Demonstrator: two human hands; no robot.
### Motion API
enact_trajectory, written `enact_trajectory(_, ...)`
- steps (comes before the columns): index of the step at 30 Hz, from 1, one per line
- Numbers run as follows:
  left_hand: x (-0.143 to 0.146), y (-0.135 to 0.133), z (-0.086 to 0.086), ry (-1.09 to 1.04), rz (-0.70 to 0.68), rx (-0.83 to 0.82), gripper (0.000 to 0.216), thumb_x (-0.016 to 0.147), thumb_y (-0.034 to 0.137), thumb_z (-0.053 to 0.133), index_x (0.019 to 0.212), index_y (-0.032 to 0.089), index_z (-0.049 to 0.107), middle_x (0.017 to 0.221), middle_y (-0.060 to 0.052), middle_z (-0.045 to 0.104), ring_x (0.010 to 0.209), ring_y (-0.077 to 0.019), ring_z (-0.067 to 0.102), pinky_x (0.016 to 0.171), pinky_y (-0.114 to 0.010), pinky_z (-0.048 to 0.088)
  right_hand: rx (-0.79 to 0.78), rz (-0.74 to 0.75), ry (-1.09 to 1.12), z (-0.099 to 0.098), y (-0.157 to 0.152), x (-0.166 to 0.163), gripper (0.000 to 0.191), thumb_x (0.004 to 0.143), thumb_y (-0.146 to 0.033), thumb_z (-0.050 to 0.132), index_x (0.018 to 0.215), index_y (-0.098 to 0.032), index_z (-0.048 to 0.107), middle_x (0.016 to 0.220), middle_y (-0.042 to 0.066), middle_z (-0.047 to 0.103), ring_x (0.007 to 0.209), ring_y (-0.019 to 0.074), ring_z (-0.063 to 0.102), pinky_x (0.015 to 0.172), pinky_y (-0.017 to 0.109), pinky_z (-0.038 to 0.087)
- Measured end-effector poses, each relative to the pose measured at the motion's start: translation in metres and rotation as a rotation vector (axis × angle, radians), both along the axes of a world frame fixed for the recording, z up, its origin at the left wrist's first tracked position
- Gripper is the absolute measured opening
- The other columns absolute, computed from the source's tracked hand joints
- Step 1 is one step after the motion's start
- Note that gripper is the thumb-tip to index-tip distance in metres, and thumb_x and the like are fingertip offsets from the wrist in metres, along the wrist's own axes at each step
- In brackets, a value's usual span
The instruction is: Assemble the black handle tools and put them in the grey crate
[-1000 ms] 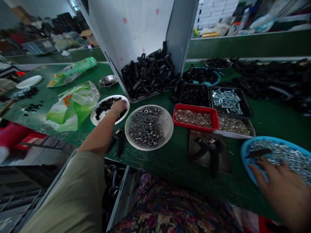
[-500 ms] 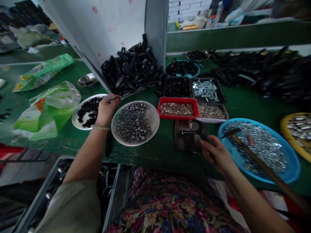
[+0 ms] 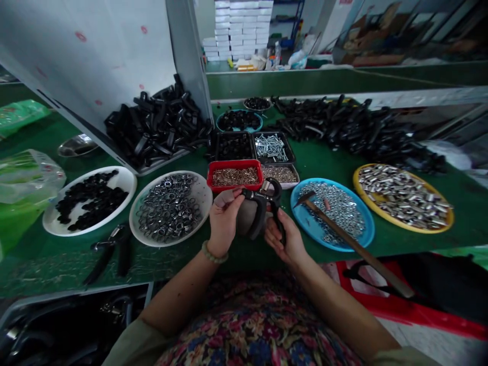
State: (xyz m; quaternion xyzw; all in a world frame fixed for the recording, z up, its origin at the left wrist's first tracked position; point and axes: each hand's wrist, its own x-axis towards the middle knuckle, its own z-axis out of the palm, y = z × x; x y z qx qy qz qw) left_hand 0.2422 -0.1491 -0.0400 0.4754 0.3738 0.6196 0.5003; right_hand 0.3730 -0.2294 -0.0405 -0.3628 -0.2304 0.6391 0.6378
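A black hand grip strengthener (image 3: pixel 263 195) with a coil spring is held in front of me, over the green table. My right hand (image 3: pixel 284 236) is closed around one of its handles. My left hand (image 3: pixel 224 218) pinches at the strengthener's left end, with a small black piece (image 3: pixel 246 193) at the fingertips; the fingers partly hide it. Below the strengthener lies a dark block (image 3: pixel 246 216), partly covered. Left of my left hand stands a white plate of metal rings (image 3: pixel 206 195), and farther left a white plate of small black knobs (image 3: pixel 131 178).
A second hand grip strengthener (image 3: pixel 124 249) lies at the left. A hammer (image 3: pixel 343 229) rests across a blue basin (image 3: pixel 371 234) of small metal parts. A red tray (image 3: pixel 211 178) of pins, a yellow tray (image 3: pixel 448 223) of metal cylinders and a bin of black handles (image 3: pixel 160 122) stand around.
My left hand has moved from beside the plate of black knobs to the strengthener's end. My right hand has raised the strengthener off the dark block. The view has turned right.
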Motion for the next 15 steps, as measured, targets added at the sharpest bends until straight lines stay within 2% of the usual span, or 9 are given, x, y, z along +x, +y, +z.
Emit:
enact_trajectory(3, 0.001, -0.010, -0.002, 0.230, 0.030, 0.050, 0.017, 0.084, 0.030, 0.063, 0.096, 0.020, 0.070, 0.104, -0.004, 0.073, 0.101, -0.0190, 0.067, 0.100, -0.039, 0.051, -0.010, -0.022, -0.004, -0.004, -0.001, -0.001, 0.033, 0.087, -0.050, 0.057, 0.101, -0.020, 0.056, 0.042, -0.013, 0.035, 0.028, 0.0039, 0.018, 0.031, 0.016, 0.017)
enact_trajectory(6, 0.001, -0.017, -0.007, 0.403, -0.007, 0.078, 0.028, 0.089, 0.032, 0.057, 0.113, 0.022, 0.068, 0.116, -0.004, 0.070, 0.111, -0.0200, 0.064, 0.104, -0.038, 0.048, -0.038, -0.033, -0.035, -0.007, 0.002, -0.001, 0.034, 0.087, -0.052, 0.055, 0.099, -0.021, 0.055, 0.042, -0.013, 0.034, 0.028, 0.0044, 0.017, 0.030, 0.017, 0.015)
enact_trajectory(8, -0.003, -0.017, -0.011, 0.489, -0.045, 0.090, 0.033, 0.092, 0.033, 0.053, 0.122, 0.024, 0.064, 0.125, -0.004, 0.066, 0.119, -0.0205, 0.060, 0.107, -0.039, 0.045, -0.067, -0.040, -0.154, -0.003, 0.004, 0.005, 0.036, 0.088, -0.055, 0.051, 0.098, -0.021, 0.054, 0.042, -0.014, 0.031, 0.028, 0.0054, 0.017, 0.030, 0.018, 0.015)
enact_trajectory(9, -0.007, -0.016, -0.013, 0.545, -0.089, 0.093, 0.034, 0.093, 0.032, 0.052, 0.123, 0.024, 0.063, 0.127, -0.004, 0.065, 0.120, -0.0211, 0.059, 0.108, -0.039, 0.044, -0.078, -0.036, -0.287, 0.002, 0.005, 0.010, 0.036, 0.088, -0.055, 0.049, 0.097, -0.021, 0.055, 0.042, -0.013, 0.032, 0.028, 0.0061, 0.020, 0.031, 0.019, 0.016)
enact_trajectory(11, -0.019, -0.014, -0.016, 0.669, -0.220, 0.096, 0.033, 0.092, 0.031, 0.051, 0.121, 0.022, 0.065, 0.125, -0.006, 0.066, 0.119, -0.0229, 0.060, 0.108, -0.041, 0.044, -0.062, -0.019, -0.718, 0.017, 0.002, 0.024, 0.033, 0.087, -0.052, 0.053, 0.095, -0.020, 0.058, 0.048, -0.008, 0.045, 0.033, 0.0086, 0.035, 0.035, 0.021, 0.026)
enact_trajectory(13, -0.035, -0.016, -0.021, 0.745, -0.321, 0.091, 0.033, 0.092, 0.030, 0.052, 0.120, 0.020, 0.066, 0.124, -0.008, 0.066, 0.119, -0.0242, 0.060, 0.109, -0.042, 0.044, -0.004, -0.042, -1.230, 0.032, -0.006, 0.038, 0.032, 0.086, -0.047, 0.056, 0.102, -0.020, 0.062, 0.068, 0.002, 0.063, 0.050, 0.0145, 0.055, 0.045, 0.025, 0.039)
enact_trajectory(15, -0.048, -0.025, -0.026, 0.748, -0.358, 0.058, 0.033, 0.092, 0.030, 0.052, 0.120, 0.021, 0.066, 0.123, -0.007, 0.067, 0.118, -0.0235, 0.061, 0.108, -0.042, 0.045, 0.046, -0.066, -1.622, 0.042, -0.015, 0.048, 0.035, 0.087, -0.044, 0.054, 0.111, -0.019, 0.062, 0.086, 0.009, 0.069, 0.065, 0.0216, 0.064, 0.055, 0.030, 0.045)
